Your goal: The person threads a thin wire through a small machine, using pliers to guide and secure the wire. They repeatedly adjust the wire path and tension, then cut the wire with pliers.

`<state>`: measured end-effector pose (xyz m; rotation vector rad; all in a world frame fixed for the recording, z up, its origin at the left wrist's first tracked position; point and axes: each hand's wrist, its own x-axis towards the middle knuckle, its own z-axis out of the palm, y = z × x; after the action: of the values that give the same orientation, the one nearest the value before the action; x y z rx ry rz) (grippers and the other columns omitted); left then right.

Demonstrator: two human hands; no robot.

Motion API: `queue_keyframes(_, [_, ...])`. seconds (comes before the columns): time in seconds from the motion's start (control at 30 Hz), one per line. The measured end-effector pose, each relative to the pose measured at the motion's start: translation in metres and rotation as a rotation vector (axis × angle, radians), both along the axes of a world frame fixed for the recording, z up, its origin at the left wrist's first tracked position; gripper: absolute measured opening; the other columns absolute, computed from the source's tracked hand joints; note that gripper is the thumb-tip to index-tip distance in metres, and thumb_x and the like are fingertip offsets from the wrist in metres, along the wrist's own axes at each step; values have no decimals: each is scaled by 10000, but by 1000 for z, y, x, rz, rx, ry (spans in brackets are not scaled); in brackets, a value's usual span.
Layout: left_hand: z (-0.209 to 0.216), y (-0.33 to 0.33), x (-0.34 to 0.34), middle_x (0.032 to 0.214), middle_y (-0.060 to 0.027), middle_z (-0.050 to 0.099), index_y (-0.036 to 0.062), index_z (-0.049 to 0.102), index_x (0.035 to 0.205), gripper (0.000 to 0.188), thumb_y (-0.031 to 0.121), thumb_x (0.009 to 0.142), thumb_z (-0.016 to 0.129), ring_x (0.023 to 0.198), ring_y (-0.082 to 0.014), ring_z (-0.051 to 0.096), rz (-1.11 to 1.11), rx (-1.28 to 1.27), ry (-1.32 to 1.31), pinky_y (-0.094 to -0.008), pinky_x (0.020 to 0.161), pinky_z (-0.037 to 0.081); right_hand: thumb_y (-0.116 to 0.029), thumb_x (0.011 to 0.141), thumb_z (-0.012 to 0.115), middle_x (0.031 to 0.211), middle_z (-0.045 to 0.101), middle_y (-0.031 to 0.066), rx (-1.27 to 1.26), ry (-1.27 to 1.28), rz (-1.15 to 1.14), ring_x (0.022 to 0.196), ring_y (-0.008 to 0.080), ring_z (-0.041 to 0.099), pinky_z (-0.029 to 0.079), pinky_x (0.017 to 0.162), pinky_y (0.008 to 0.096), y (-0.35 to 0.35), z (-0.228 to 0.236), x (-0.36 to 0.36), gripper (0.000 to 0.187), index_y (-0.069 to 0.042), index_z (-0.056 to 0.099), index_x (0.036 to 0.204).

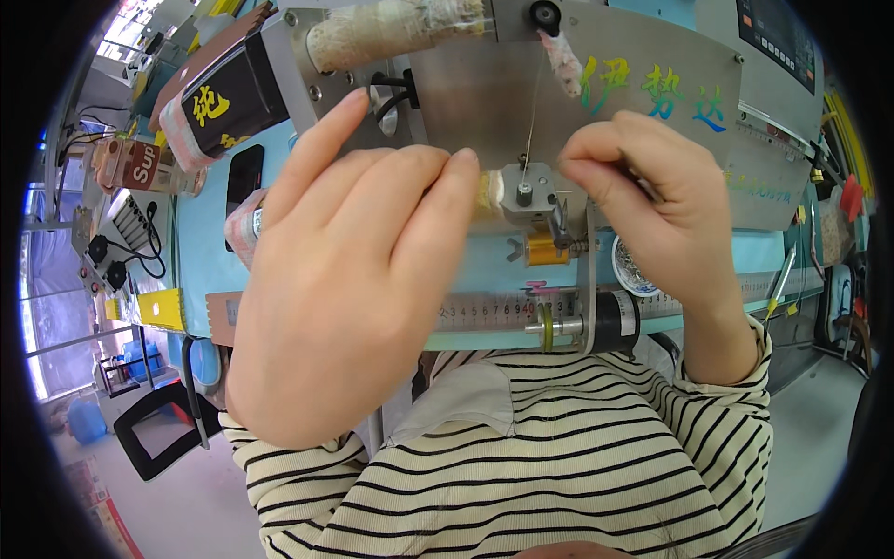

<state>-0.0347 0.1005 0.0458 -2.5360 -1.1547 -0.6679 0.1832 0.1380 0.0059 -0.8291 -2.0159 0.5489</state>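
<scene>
My left hand (345,252) is raised over the bench, left of a small metal block with a knurled knob (524,193). Its thumb and forefinger press together, the little finger sticks out, and anything in the pinch is too small or hidden. On the block's other side, my right hand (661,200) also pinches thumb and forefinger; I cannot make out what they hold. From a black pulley (545,15) a thin thread or wire (533,116) runs down to the block. Just below it sits a spool of gold-coloured wire (547,249).
A white bowl of small metal pieces (629,268) stands by my right wrist. Along the front edge lie a ruler (484,312) and a black cylindrical motor (616,321). A metal panel (643,56) rises behind. Left are a phone (245,172) and a black box (237,93).
</scene>
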Motion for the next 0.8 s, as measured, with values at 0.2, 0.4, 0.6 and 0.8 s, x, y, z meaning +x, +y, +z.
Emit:
queue_keyframes(0.2, [5, 2, -3, 803, -53, 608, 23, 622, 833, 248, 7, 612, 731, 771, -240, 600, -13, -99, -17, -454, 924, 464, 55, 793, 642, 724, 600, 44, -134, 96, 121, 585, 92, 470, 344, 521, 240, -5, 2, -2, 50, 11, 620, 800])
queue_keyframes(0.4, [4, 3, -3, 784, -49, 608, 32, 621, 796, 224, -2, 607, 735, 763, -235, 596, -16, -91, -26, -454, 908, 470, 54, 791, 652, 755, 619, 23, -191, -42, 101, 620, 76, 504, 375, 548, 215, -5, 5, 2, 59, 26, 628, 837])
queue_keyframes(0.6, [-2, 5, -6, 785, -49, 608, 30, 627, 813, 251, -7, 593, 742, 768, -235, 596, -46, -70, -40, -460, 916, 465, 56, 787, 666, 748, 627, 19, -313, 61, -75, 637, 46, 513, 383, 555, 199, -9, 3, 0, 78, 30, 641, 856])
queue_keyframes(0.8, [-1, 4, -6, 799, -60, 611, 29, 639, 856, 288, 11, 589, 748, 784, -242, 597, -67, -72, -54, -470, 933, 455, 15, 793, 667, 736, 603, 2, -554, 253, 228, 632, 32, 492, 354, 545, 183, -6, 15, -2, 29, 16, 652, 818])
